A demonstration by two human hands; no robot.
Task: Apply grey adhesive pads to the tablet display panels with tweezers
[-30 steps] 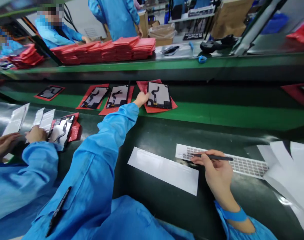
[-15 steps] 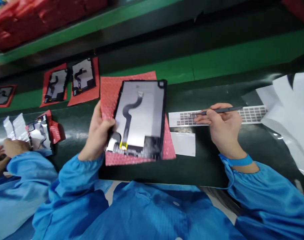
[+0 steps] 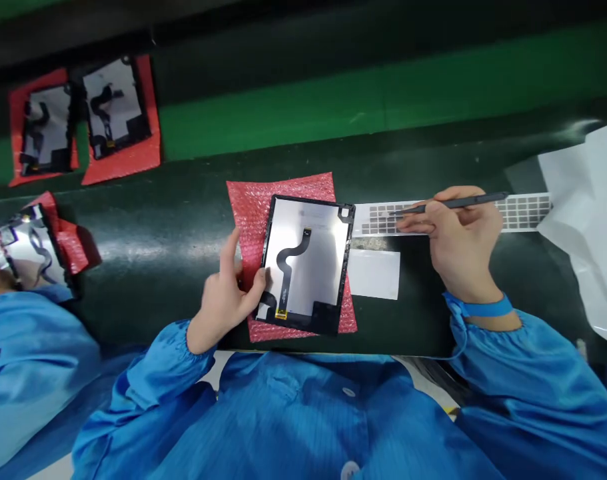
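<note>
A display panel (image 3: 313,257) with a black flex cable lies face down on a red bubble-wrap sheet (image 3: 256,207) on the dark bench in front of me. My left hand (image 3: 228,293) rests at the panel's lower left edge, thumb on its frame, fingers spread over the red sheet. My right hand (image 3: 458,240) pinches a thin black tweezer-like tool (image 3: 463,202), its tip over a white sticker strip (image 3: 523,212) with rows of small dark squares, just right of the panel.
A white paper sheet (image 3: 376,275) pokes out from under the panel's right side. Two more panels on red sheets (image 3: 116,107) lie on the green belt at far left. A co-worker's blue sleeve (image 3: 28,347) and another panel (image 3: 30,243) are at left. White bags (image 3: 590,213) lie at right.
My left hand drew the panel and its red sheet off the green belt and laid them flat on the bench before me. My view tilted down. The right hand stayed over the sticker strip.
</note>
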